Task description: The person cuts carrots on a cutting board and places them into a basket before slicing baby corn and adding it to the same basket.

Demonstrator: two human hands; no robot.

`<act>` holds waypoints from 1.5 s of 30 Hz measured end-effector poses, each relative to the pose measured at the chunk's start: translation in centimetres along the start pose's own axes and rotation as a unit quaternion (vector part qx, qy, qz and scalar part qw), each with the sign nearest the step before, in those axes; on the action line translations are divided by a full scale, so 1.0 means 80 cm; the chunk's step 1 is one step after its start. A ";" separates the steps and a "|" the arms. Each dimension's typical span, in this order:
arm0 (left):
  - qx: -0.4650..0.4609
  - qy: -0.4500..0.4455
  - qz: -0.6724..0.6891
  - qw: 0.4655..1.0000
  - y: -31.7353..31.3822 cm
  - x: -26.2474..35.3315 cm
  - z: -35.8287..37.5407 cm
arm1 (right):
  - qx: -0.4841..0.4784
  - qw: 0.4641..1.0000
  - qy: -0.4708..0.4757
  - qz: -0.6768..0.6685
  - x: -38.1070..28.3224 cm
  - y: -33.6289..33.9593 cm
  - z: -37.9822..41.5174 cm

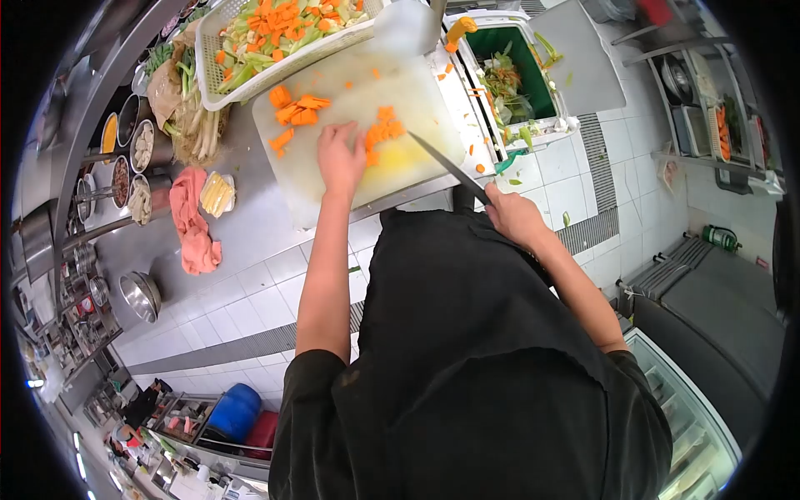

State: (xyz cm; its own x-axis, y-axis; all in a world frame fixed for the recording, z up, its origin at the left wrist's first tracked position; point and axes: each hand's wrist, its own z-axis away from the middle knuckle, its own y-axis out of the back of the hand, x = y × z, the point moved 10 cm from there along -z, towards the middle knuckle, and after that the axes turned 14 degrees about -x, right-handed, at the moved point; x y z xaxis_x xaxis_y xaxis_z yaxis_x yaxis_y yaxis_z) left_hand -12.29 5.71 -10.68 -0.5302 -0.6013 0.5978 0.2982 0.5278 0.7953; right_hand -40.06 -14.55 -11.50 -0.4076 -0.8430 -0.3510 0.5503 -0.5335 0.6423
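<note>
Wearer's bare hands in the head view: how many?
2. Left hand: over the white cutting board, between groups of orange vegetable pieces. Right hand: gripping the long metal knife, past the board's edge. Neither is hidden.

The person wears a black short-sleeved top [312, 400] (its sleeves end near the elbows) under a black apron [475, 308] that spreads wide across the front, its cloth creased, with a small brownish spot toward one side. Both forearms are bare.

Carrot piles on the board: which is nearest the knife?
The diced pile by the tip of the knife; the larger pieces sit beyond the left hand.
</note>
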 end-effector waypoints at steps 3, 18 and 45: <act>-0.060 -0.096 -0.009 0.994 -0.022 0.039 -0.003 | 0.000 1.000 0.005 0.020 -0.002 -0.002 -0.007; -0.102 -0.101 -0.058 0.988 -0.019 0.033 -0.027 | 0.003 0.999 -0.011 0.039 0.002 -0.003 0.010; -0.320 0.071 -0.167 0.930 0.023 -0.106 -0.147 | 0.013 0.996 0.076 0.052 -0.150 -0.013 -0.080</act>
State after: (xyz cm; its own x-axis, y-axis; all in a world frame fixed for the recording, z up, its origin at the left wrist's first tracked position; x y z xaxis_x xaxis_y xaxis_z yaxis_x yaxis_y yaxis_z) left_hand 2.08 4.71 -13.07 -0.5807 -0.7651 0.2782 0.5715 -0.1397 0.8086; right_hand -31.07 -4.33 -12.30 -0.2324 -0.8957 -0.3792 0.5638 -0.4417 0.6979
